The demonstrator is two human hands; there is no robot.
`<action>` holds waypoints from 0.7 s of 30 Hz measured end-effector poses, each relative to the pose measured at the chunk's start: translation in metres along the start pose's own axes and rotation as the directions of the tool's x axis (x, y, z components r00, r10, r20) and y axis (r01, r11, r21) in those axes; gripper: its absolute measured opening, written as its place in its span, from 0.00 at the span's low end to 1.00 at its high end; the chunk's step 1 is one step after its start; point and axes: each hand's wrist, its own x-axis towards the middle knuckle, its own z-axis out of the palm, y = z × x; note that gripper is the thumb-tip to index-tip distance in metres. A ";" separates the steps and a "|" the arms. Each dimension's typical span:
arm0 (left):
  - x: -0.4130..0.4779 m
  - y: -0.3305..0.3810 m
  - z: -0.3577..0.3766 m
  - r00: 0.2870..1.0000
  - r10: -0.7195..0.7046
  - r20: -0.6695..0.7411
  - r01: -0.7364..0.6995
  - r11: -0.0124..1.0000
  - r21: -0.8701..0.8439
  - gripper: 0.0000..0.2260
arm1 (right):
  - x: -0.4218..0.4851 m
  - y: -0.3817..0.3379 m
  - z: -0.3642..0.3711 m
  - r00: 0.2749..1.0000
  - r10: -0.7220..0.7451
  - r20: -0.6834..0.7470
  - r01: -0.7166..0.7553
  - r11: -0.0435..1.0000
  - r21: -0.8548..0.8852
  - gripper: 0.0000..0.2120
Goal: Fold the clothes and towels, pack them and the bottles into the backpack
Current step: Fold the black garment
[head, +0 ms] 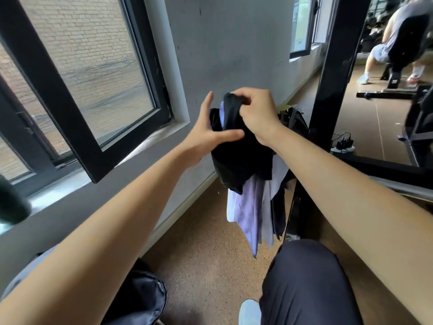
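At the lower left, by your knee, the black backpack (143, 299) sits on the floor (206, 266); whether it is unzipped and what it holds cannot be told from here. No bottles are in view.

Your left hand (206, 134) is open, fingers spread, the thumb laid against the side of the black garment (241, 156) without closing on it. That garment hangs in mid-air in front of you, bunched at the top, with a lilac cloth (248, 212) and something white draped beneath it; they hang together as one soft bundle.

Your right hand (255, 113) is closed tight over the top edge of the black garment and carries the whole load.

All of this looks light and limp, so it should not strain your grip, but it will sag and slide wherever it is unsupported, and the smooth lilac layer may slip out from under the black one. A good hold is probably along a hem or at two corners, one in each hand, so each piece spreads flat for folding.
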 end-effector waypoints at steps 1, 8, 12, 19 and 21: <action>0.002 -0.002 0.008 0.999 0.050 -0.015 -0.049 0.998 0.049 0.51 | -0.001 -0.002 0.004 0.995 0.005 0.096 -0.015 0.994 0.109 0.21; 0.011 -0.010 -0.012 0.849 -0.130 -0.513 0.045 0.984 -0.174 0.07 | -0.010 0.044 -0.026 1.000 -0.004 0.022 0.005 0.997 -0.074 0.21; -0.006 -0.007 -0.041 0.733 -0.187 -0.654 -0.037 0.949 -0.313 0.08 | -0.028 0.084 -0.029 0.944 0.084 0.320 0.134 0.787 -0.603 0.23; -0.071 0.004 -0.075 0.797 -0.180 -0.576 -0.021 0.946 -0.324 0.07 | -0.071 0.060 0.016 0.968 0.059 0.242 0.125 0.725 -0.677 0.10; -0.093 -0.003 -0.084 0.807 -0.201 -0.556 0.002 0.941 -0.338 0.07 | -0.097 0.047 0.048 0.826 0.409 0.388 -0.265 0.889 -0.374 0.21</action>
